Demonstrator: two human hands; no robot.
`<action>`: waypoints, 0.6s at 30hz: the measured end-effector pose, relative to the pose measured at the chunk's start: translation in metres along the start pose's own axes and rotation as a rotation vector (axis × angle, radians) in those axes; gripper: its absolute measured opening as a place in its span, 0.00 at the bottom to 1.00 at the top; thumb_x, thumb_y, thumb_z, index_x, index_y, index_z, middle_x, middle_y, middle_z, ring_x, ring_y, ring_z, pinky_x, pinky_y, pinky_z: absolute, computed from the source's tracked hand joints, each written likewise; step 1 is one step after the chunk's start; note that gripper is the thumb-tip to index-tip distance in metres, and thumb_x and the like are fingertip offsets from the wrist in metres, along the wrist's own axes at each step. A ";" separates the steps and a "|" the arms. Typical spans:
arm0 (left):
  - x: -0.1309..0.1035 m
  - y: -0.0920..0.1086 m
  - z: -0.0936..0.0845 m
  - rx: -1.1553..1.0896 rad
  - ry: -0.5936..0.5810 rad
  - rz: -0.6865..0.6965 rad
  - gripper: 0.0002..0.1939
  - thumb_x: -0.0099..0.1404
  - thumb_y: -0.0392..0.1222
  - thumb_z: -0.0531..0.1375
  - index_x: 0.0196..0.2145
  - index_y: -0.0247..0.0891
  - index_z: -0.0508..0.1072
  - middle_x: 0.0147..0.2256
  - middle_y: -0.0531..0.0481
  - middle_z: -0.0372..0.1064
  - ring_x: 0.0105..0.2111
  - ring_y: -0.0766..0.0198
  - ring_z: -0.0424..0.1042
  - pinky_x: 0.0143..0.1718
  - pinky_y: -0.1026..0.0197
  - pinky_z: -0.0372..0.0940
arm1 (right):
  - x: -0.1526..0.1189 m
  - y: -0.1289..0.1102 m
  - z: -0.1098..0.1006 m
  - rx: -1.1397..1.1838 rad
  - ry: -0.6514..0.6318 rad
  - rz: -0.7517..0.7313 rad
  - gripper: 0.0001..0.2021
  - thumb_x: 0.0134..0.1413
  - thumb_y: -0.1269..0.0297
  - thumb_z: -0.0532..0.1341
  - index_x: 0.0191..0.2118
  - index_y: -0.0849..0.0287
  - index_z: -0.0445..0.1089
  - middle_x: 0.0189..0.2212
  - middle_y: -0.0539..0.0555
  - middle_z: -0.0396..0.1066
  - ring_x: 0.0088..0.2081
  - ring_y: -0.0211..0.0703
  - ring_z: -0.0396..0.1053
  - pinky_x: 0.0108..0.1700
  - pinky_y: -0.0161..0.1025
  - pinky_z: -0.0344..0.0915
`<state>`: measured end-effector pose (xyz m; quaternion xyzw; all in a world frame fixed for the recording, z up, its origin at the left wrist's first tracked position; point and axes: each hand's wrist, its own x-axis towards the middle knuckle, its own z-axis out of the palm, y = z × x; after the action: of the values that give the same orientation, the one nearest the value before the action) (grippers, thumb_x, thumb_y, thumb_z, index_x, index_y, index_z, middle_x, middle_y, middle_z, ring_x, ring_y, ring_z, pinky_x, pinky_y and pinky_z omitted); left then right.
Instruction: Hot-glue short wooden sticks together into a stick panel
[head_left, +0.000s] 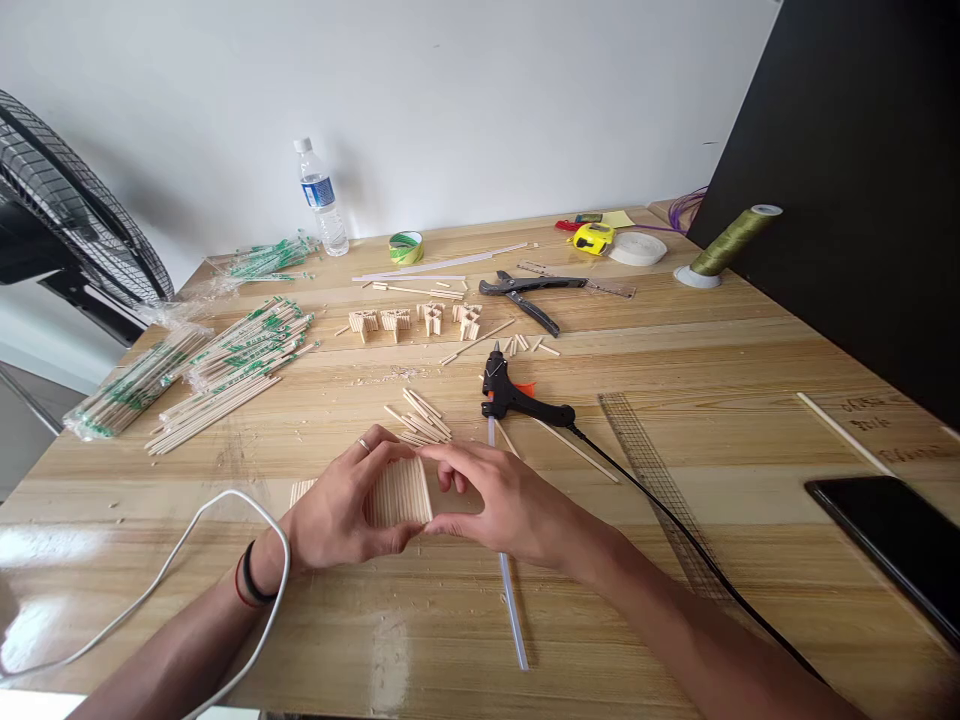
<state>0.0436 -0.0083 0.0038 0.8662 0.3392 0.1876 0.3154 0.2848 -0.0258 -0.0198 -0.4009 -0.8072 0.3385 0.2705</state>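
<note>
Between my two hands is a panel of wooden sticks [397,492] set side by side, its pale ridged face towards me. My left hand [352,500] wraps round its left part, thumb along the lower edge and fingers over the top. At the right edge, the thumb and forefinger of my right hand [491,495] press on the corners, with the other fingers curled. Just beyond lies a loose pile of short cut sticks [421,418]. A black glue gun [517,390] rests on its side past my right hand, a clear glue stick [512,610] below it.
Bundled wrapped chopsticks [240,345] lie at left near a fan [67,200]. Small stick assemblies [431,318], cutting pliers [532,295] and a water bottle [322,200] stand farther back. A clear ruler [660,490], black cable [675,540] and phone [892,550] lie at right.
</note>
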 end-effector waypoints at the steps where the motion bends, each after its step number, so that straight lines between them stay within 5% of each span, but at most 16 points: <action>1: 0.000 0.000 0.000 -0.003 -0.004 -0.001 0.29 0.63 0.44 0.69 0.59 0.39 0.67 0.51 0.42 0.66 0.50 0.50 0.70 0.53 0.48 0.70 | 0.000 -0.001 -0.001 -0.004 -0.015 0.014 0.35 0.50 0.62 0.78 0.62 0.60 0.69 0.37 0.52 0.74 0.38 0.45 0.72 0.46 0.45 0.72; 18: 0.000 -0.004 0.000 0.029 -0.086 0.001 0.28 0.63 0.45 0.69 0.58 0.39 0.68 0.50 0.42 0.66 0.47 0.51 0.71 0.49 0.47 0.71 | 0.002 -0.005 -0.003 -0.075 -0.089 0.058 0.35 0.50 0.60 0.78 0.63 0.58 0.70 0.35 0.51 0.74 0.38 0.46 0.71 0.43 0.42 0.70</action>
<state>0.0416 -0.0057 0.0014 0.8781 0.3278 0.1453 0.3169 0.2840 -0.0255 -0.0142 -0.4186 -0.8186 0.3332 0.2089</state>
